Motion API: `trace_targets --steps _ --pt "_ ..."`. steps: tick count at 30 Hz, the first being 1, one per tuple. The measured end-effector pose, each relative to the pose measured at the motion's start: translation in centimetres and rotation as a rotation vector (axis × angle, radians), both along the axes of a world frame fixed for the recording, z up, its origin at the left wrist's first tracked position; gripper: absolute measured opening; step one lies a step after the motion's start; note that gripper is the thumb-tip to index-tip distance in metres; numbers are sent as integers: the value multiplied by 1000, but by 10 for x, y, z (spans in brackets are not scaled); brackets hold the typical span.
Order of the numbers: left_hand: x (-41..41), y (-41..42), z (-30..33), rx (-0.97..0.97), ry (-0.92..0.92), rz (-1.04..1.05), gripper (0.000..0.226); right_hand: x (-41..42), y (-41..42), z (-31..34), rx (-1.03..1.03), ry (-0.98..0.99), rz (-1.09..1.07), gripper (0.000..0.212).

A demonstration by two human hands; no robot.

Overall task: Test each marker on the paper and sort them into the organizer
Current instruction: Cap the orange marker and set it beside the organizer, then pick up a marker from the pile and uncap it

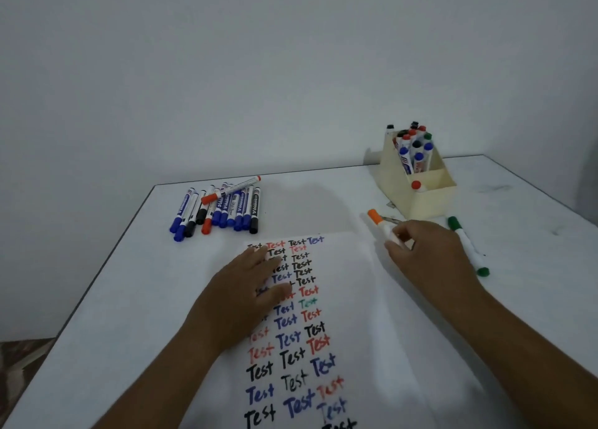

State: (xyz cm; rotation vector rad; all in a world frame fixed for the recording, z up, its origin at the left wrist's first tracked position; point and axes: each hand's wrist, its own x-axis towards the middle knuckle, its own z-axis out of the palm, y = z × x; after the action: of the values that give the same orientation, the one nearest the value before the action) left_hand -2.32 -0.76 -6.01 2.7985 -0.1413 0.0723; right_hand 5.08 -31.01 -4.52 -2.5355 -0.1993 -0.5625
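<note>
One paper sheet (372, 299), one organizer (430, 198), two loose markers by it, roughly twelve piled markers (220, 210) near the table's far-left corner.

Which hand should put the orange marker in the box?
The right hand. It already grips the orange marker and is beside the organizer, while the left hand lies flat on the paper.

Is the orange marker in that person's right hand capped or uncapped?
Capped: the orange marker shows its orange cap on the end pointing away from the right hand.
</note>
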Motion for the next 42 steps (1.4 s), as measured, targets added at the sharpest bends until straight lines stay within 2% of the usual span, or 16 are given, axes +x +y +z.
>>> trace_targets --steps 8,17,24,28,34,39,42 --pt "6 -1 0 15 59 19 74 2 -61 -11 -118 51 -218 12" --pt "8 -9 6 45 95 30 72 3 -77 -14 -147 83 -287 23" --pt "9 -7 4 34 96 16 74 4 -83 -19 -136 -10 -315 17" --pt "10 -9 3 27 86 14 74 6 -73 -16 -167 -28 -245 16" --pt "9 -7 1 -103 -17 118 92 22 -12 -1 -184 -83 107 15" --pt "7 -3 5 -147 -125 271 72 55 65 19 -235 -26 394 21" --pt "9 10 8 -189 -109 316 74 81 112 25 -263 6 463 23"
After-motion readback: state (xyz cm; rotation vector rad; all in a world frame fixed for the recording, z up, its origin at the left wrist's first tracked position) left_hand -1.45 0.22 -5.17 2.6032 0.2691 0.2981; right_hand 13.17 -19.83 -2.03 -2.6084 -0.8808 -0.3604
